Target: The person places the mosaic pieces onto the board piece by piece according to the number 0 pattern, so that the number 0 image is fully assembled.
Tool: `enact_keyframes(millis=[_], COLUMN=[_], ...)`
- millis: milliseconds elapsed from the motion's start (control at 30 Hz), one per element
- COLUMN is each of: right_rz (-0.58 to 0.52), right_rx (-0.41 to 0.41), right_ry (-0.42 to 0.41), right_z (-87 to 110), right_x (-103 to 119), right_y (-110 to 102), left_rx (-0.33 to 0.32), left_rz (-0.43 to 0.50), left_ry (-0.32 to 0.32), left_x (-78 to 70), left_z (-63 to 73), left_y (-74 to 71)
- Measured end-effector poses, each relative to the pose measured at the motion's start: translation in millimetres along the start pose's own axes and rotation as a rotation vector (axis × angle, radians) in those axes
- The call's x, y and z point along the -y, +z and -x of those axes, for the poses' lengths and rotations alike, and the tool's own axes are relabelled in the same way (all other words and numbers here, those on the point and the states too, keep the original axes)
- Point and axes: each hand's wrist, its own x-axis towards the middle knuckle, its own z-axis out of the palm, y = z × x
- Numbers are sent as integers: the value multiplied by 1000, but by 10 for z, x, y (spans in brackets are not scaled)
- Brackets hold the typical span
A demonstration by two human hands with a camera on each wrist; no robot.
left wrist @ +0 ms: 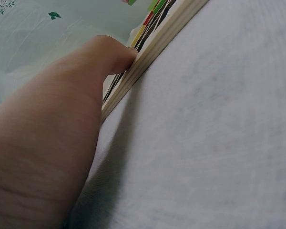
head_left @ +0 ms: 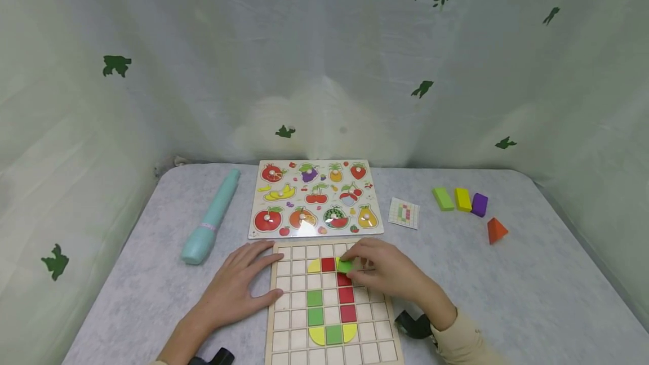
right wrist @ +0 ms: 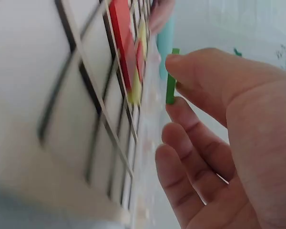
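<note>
A wooden grid board [head_left: 286,315] lies on the table, with red, green and yellow tiles set in a ring of its cells. Between thumb and fingers, my right hand [head_left: 392,269] pinches a green tile [right wrist: 171,86] above the board's upper right part. In the head view that tile overlaps a yellow tile and the top of the red column [head_left: 347,295]. My left hand [head_left: 235,283] rests at the board's left edge, fingers spread and thumb touching the side. Its thumb [left wrist: 115,55] presses the board's edge in the left wrist view.
Behind the board lies a fruit knob puzzle [head_left: 324,231]. A small pattern card [head_left: 404,213] is to its right, then a light green block [head_left: 443,199], a yellow block [head_left: 462,199], a purple block [head_left: 479,205] and an orange pyramid [head_left: 496,231]. A folded teal umbrella [head_left: 210,221] lies left.
</note>
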Motion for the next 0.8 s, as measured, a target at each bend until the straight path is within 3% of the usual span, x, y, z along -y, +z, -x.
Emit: enact_keyframes(millis=[467,800], right_rz=[78,167], right_rx=[58,23], right_ry=[-36,-106], right_z=[-182,-188], right_x=[309,322], right_y=[264,425], left_rx=[-1,11], left_rz=[-4,-5], left_ry=[4,-11], left_x=[5,-13], left_z=[-4,-8], left_y=[-15,-22])
